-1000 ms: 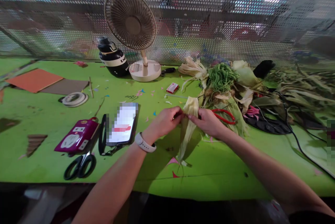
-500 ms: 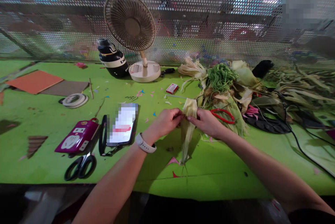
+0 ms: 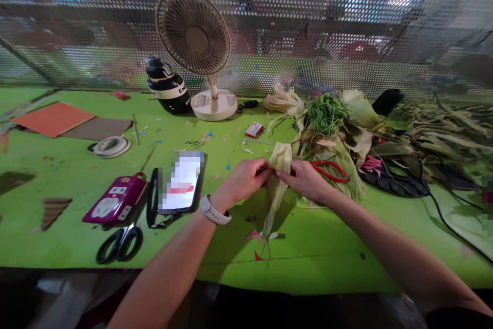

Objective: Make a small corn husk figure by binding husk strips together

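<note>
A pale yellow-green corn husk (image 3: 276,198) hangs between my two hands, its broad top upright and its narrow tail reaching down toward the green table. My left hand (image 3: 249,177) pinches the husk's left edge, fingertips pressed together. On the other side my right hand (image 3: 306,177) grips the husk with the thumb across its front; the other fingers are partly hidden behind it. Just right of that hand lie red-handled pliers or snips (image 3: 329,170), only the red loop plain to see, on a heap of husks (image 3: 339,157).
Green yarn (image 3: 327,114) tops the husk heap. A black cable (image 3: 442,216) runs down the right. On the left lie scissors (image 3: 119,244), a phone (image 3: 181,185), a purple device (image 3: 115,199) and tape rolls (image 3: 111,147). A fan (image 3: 213,105) and black bottle (image 3: 169,90) stand behind.
The husk's lower end has swung slightly left, and a small pale flap now shows beside its tip. Both hands keep their hold in nearly the same place.
</note>
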The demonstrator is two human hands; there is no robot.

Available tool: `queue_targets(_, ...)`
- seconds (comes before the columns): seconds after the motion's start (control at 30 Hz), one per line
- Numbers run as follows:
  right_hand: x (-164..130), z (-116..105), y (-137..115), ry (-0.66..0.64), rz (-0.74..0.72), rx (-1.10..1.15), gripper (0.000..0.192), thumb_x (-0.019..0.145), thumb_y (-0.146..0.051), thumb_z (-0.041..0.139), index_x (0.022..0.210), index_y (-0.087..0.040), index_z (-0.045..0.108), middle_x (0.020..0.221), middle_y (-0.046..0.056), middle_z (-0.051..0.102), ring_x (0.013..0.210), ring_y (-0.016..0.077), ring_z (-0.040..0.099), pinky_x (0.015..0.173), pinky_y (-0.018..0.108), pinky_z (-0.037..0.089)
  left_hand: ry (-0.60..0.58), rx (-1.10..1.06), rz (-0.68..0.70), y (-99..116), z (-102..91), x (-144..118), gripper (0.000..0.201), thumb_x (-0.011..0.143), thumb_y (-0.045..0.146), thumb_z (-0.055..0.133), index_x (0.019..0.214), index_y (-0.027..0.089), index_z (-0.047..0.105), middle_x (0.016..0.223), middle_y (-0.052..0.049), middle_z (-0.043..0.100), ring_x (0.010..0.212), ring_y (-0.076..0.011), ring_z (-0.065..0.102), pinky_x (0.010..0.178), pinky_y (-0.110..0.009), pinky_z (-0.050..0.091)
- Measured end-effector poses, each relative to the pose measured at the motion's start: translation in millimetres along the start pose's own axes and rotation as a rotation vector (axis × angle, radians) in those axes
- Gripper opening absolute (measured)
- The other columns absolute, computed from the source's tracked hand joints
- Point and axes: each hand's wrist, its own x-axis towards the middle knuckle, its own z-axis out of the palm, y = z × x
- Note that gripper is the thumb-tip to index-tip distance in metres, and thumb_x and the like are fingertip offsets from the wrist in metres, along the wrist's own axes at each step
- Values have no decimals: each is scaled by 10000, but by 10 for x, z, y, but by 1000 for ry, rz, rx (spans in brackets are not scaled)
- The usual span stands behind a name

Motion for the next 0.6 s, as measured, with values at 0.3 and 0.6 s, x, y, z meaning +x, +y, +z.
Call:
queue_targets(0.3,26,18,90,-7,-13,119,229,805,-340,516,795,-137,620,754,33,615,691,156,550,632,267,464,-1,-33,-5,-20,12,-2,175,858,289,497,734,168,519,629,3,575,553,-103,513,533,-227,394)
queue_targets(0.6,51,25,129,8,11,395,283,772,-416,616,891,-165,671,791,31,668,773,191,612,678,290,497,36,-285,-50,-114,62,16,239,828,398,556,826,159,573,657,-2,604,585,-111,548,544,-234,449)
